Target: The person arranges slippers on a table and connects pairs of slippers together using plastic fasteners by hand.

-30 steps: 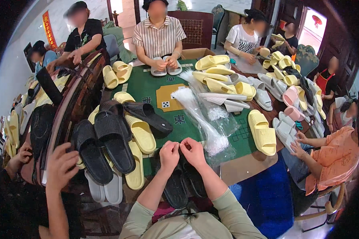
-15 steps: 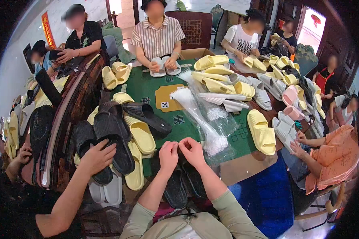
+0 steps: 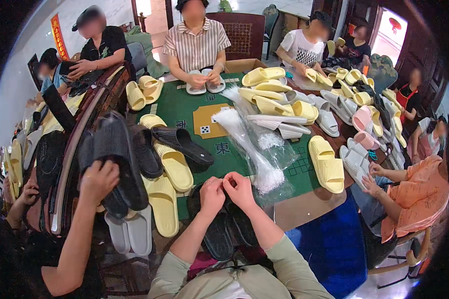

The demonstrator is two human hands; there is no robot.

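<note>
My left hand (image 3: pixel 212 194) and my right hand (image 3: pixel 238 189) meet at the fingertips, each closed in a pinch. Whatever lies between the fingers is too small to make out. Just beneath them, at the table's near edge, is a pair of black slippers (image 3: pixel 218 240), partly covered by my hands and forearms. Beyond my hands, a clear plastic bag (image 3: pixel 257 167) with bunches of thin white strands (image 3: pixel 268 182) lies on the green tabletop (image 3: pixel 217 164). Left of my hands, a co-worker's hand (image 3: pixel 100 182) grips black ribbed slippers (image 3: pixel 117 154).
Yellow slippers (image 3: pixel 161 205) and grey slippers (image 3: pixel 139 231) lie to my left. A yellow pair (image 3: pixel 327 167) rests to my right, near a blue seat (image 3: pixel 329 236). A heap of mixed slippers (image 3: pixel 304 112) covers the far right. Several people sit around the table.
The co-worker on my left has lifted the black slippers up and leftward, uncovering more of the yellow and grey ones. My hands stay pinched together in nearly the same spot.
</note>
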